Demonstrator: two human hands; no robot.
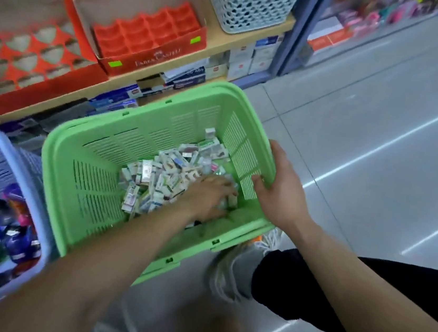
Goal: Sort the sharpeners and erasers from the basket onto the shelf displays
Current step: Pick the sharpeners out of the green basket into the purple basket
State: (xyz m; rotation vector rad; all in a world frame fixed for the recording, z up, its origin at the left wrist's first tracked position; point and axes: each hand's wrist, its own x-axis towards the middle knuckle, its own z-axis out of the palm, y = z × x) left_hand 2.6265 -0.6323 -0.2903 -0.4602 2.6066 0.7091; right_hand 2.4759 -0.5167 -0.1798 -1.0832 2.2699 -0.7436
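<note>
Picking is under way. The left hand (207, 196) is dug into the erasers (162, 170), fingers buried, so I cannot tell whether it holds any. The right hand (282, 191) grips the basket (56, 201) by its right rim. The erasers are heaped toward the basket's near right, jumbled with no shared axis. The basket's long axis runs left-right along the shelf (228, 37). Next, probably: close on a few erasers and lift them to the far red tray (146, 32).
</note>
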